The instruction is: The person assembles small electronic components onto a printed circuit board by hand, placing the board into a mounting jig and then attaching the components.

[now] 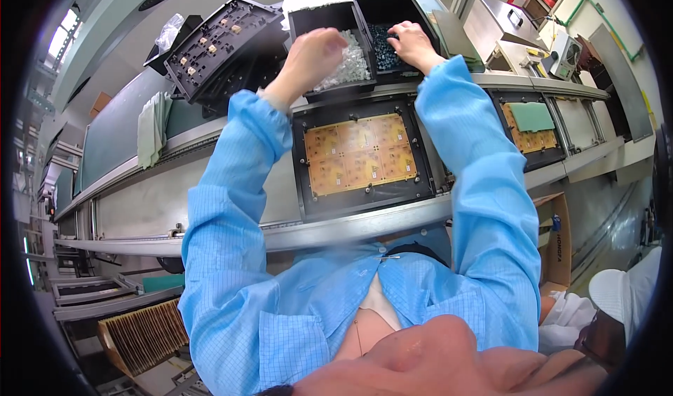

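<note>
My left hand [313, 61] hangs over a black bin [303, 21] of small white parts [348, 66]. Its fingers curl and are smeared by motion, so what they hold, if anything, is hidden. At the neighbouring black bin [413, 7], filled with small dark blue parts [384, 54], my right hand [415, 45] reaches in with bent fingers somewhat apart; nothing shows between them. Nearer to me, between my forearms, a yellow-orange panel of several circuit boards [361, 154] lies in a black frame fixture [301, 192] on the conveyor rail.
Left of the bins, a tilted black tray [217, 45] carries several small beige parts. A pale green cloth [153, 126] drapes over the rail. Rightward, another framed board panel [541, 142] has a green pad [531, 117] on it. Another person's white cap [608, 292] shows at lower right.
</note>
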The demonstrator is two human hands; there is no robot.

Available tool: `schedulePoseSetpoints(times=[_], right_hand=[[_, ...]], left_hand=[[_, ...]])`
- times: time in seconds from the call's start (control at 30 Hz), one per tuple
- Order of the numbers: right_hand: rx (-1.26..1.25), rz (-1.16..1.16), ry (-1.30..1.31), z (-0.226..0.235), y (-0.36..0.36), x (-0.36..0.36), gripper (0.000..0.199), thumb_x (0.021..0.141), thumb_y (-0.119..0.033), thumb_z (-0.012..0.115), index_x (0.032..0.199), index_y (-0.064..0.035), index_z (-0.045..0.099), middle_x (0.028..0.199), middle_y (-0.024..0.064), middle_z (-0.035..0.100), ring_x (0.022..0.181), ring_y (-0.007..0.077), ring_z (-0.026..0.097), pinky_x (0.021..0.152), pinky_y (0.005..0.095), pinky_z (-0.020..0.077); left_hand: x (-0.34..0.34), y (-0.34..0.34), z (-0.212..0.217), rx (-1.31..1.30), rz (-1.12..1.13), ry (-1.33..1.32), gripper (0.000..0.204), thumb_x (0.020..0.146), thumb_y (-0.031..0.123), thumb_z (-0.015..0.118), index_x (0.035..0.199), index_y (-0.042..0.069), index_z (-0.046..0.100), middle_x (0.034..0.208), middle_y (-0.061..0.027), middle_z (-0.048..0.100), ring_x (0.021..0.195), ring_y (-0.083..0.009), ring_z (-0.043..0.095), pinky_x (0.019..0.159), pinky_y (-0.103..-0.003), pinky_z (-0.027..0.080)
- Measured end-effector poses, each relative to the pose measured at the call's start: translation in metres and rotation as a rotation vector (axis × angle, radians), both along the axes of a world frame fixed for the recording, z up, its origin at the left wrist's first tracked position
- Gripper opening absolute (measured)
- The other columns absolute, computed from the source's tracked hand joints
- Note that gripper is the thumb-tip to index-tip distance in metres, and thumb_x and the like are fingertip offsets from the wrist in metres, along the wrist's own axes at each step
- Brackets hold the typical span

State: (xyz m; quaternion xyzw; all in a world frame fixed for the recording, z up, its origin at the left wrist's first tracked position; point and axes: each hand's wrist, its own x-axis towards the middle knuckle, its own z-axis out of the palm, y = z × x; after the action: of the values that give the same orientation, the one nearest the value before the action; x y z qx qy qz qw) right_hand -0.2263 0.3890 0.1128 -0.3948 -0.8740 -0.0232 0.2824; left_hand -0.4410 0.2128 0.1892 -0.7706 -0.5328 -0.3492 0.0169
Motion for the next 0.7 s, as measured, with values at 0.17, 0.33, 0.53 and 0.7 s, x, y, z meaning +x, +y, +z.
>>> schedulePoseSetpoints(times=[0.17,0.33,0.53,0.7], right_hand=[[-0.406,-0.314,-0.058,-0.006,0.047,-0.038,0.053,0.097,-0.044,0.053,0.132,-0.005,0.059,0.139,0.0208,0.049,0.133,0.0404,0.041,0.111,0.0491,0.0362],[-0.331,-0.332,-0.18,-0.029,0.083,-0.035,0.054,0.1,-0.047,0.044,0.121,-0.0028,0.067,0.133,0.0226,0.058,0.124,0.0438,0.052,0.105,0.0499,0.0426],[-0.484,-0.002,-0.204,-0.002,0.072,-0.027,0.039,0.099,-0.035,0.051,0.117,-0.0054,0.068,0.119,0.0217,0.066,0.113,0.0381,0.062,0.098,0.0433,0.0483],[-0.616,0.146,-0.254,0.032,0.063,-0.014,0.029,0.096,-0.03,0.059,0.109,-0.0093,0.074,0.107,0.0141,0.073,0.1,0.0264,0.068,0.091,0.0377,0.0516]], left_hand=[[0.027,-0.069,-0.003,0.011,-0.141,-0.038,0.012,0.084,0.002,0.063,0.095,0.003,0.066,0.086,-0.0105,0.064,0.074,-0.0226,0.064,0.065,-0.033,0.052],[0.033,-0.117,-0.014,0.052,-0.203,0.105,0.016,0.081,-0.003,0.065,0.095,0.005,0.066,0.088,-0.0098,0.063,0.075,-0.0267,0.063,0.065,-0.034,0.053],[0.004,-0.146,-0.037,-0.093,-0.133,-0.041,0.018,0.081,-0.004,0.067,0.098,0.003,0.068,0.089,-0.0104,0.064,0.076,-0.0245,0.064,0.065,-0.032,0.053],[-0.007,-0.147,-0.049,-0.109,-0.109,-0.11,0.018,0.083,-0.005,0.066,0.099,0.002,0.069,0.089,-0.0098,0.065,0.075,-0.0215,0.065,0.066,-0.029,0.053]])
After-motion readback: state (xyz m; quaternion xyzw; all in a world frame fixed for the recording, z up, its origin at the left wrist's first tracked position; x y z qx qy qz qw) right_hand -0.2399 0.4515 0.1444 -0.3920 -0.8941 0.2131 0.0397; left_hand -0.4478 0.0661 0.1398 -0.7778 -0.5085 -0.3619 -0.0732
